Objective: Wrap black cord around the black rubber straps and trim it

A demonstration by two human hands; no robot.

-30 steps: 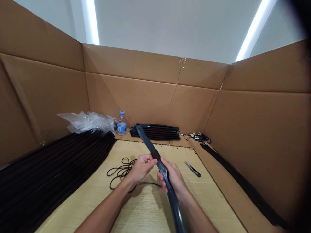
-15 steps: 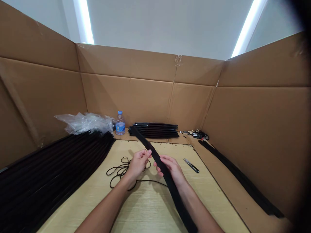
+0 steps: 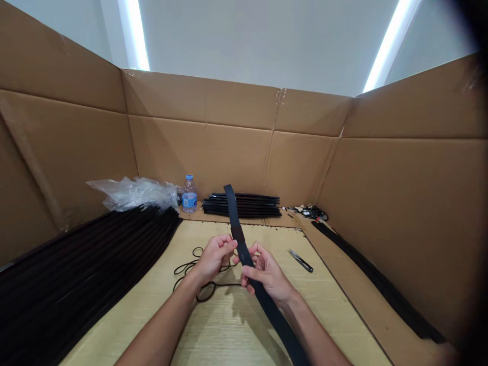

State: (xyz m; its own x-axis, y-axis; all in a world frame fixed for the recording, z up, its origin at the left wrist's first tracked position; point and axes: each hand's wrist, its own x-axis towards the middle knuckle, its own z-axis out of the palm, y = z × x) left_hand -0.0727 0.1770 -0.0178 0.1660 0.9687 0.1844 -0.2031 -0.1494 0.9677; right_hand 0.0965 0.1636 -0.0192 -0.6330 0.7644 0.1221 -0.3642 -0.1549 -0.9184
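- Black rubber strip: long, flat and matte, held across the middle of the work board. Its far end stands up above the hands, and its near end runs down toward the bottom of the view.
- Handling (judged): the strip appears light and flexible, yet stiff enough to stand without support above the hands. The matte surface suggests a fair grip, and the flat faces near the middle seem the surest hold.
- Darker patch: a short band across the strip, just beyond the hands.
- Right hand: closed around the strip, with the thumb over its face and the fingers curled behind.
- Left hand: fingers curled and touching the strip's left edge; whether they are clamped on it cannot be told.
- Black cord: thin, loosely looped, lying on the board beneath and left of the left hand.
- Thread snips: small, with steel blades and a black grip, lying right of the right hand.
- Left and far: a large stack of black strips, a clear plastic bag, a plastic water bottle and a smaller stack of black strips, backed by cardboard walls.
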